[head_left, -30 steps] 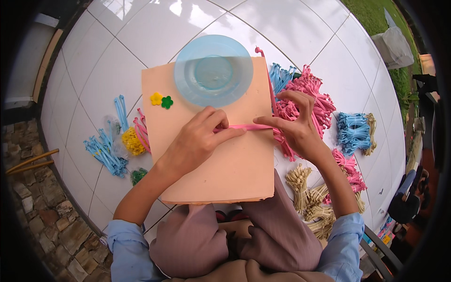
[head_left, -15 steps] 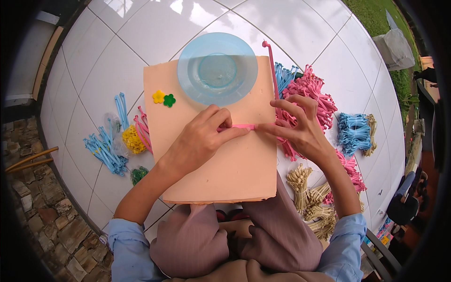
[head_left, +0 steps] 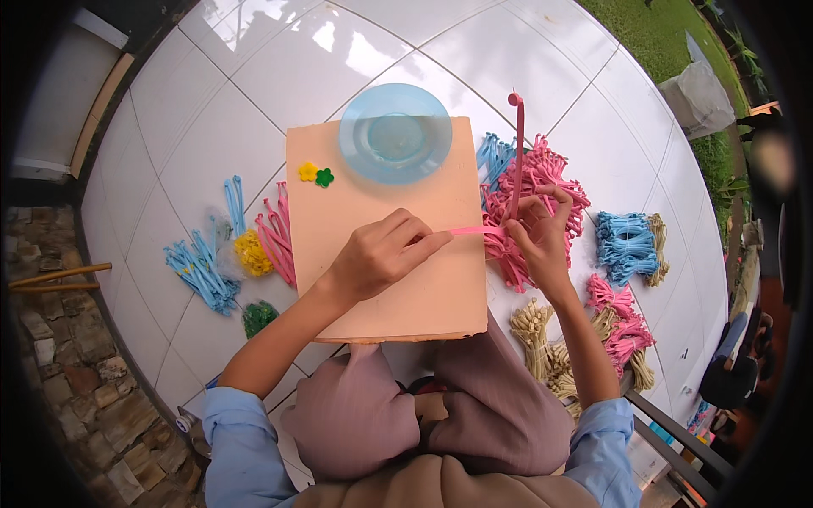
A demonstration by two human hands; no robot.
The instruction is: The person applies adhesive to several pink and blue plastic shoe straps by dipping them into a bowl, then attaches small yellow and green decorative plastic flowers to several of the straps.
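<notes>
A long pink strap [head_left: 477, 229] with a knob at its far end runs between my two hands above a peach-coloured board [head_left: 398, 313]. My left hand [head_left: 385, 254] is closed on one end of it, thumb against the fingers. Near the board's right edge, my right hand [head_left: 542, 237] pinches the strap between thumb and finger, its other fingers curled. Past that pinch the strap sticks up and away from me. On the board are a clear blue plate [head_left: 360, 157], a yellow flower piece [head_left: 307, 172] and a green flower piece [head_left: 324, 178].
Right of the board lie a heap of pink straps [head_left: 550, 182], blue bundles [head_left: 625, 245] and beige bundles [head_left: 532, 334]. To the left are blue straps [head_left: 203, 275], a bag of yellow pieces [head_left: 252, 252] and green pieces [head_left: 259, 318]. White tiles [head_left: 262, 59] surround the board.
My hands have moved farther apart, and a longer stretch of pink strap shows between them. My right hand's fingers have curled in. The whole view has shifted a little.
</notes>
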